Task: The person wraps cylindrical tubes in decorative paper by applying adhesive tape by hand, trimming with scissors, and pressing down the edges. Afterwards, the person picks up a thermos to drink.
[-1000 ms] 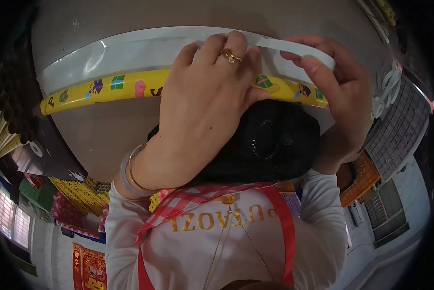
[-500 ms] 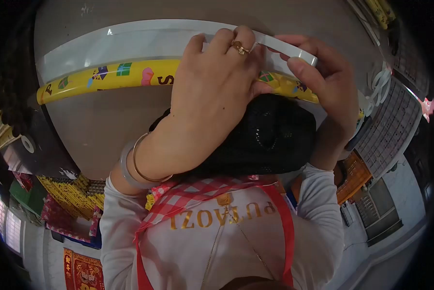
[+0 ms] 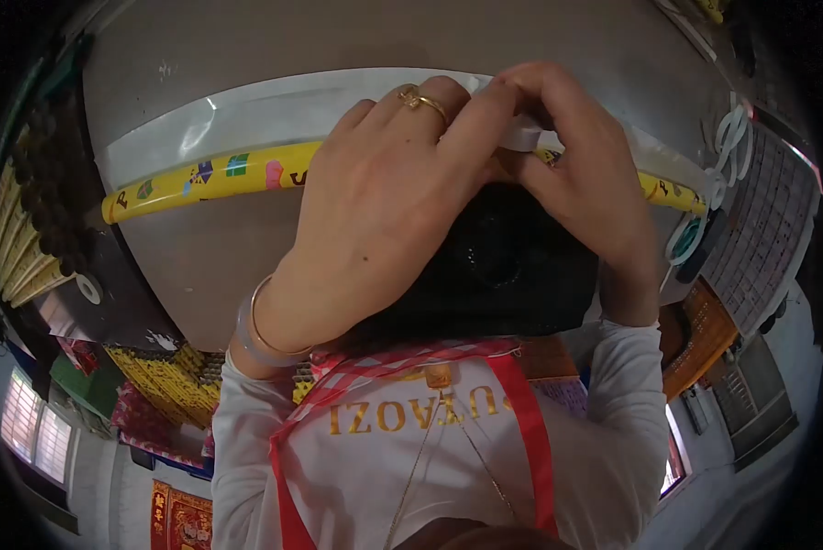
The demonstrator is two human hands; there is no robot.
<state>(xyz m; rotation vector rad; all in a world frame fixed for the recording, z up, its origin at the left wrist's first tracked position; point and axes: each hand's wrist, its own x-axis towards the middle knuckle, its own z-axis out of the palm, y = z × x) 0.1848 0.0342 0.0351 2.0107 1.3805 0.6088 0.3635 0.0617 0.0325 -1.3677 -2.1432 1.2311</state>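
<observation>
A yellow tube with colourful printed pictures lies across the table, with a strip of clear plastic film along its far side. My left hand, wearing a ring, is closed over the middle of the tube; its thumb is hidden. Just to its right, my right hand has thumb and forefinger bent around a white roll of tape, only partly visible. The fingertips of both hands meet at the film's far edge. A black, shiny-dotted item sits below the hands, against my body.
The brown tabletop spreads around the tube. White looped cords hang at the right edge. Bundles of yellow tubes lie below on the left, and yellowish rolled pieces stand at the far left. An orange slatted seat is at the right.
My right hand has moved left, up against my left fingers. The white strip stretched between the hands no longer shows, and more of the tube's right end is visible. The view has shifted slightly.
</observation>
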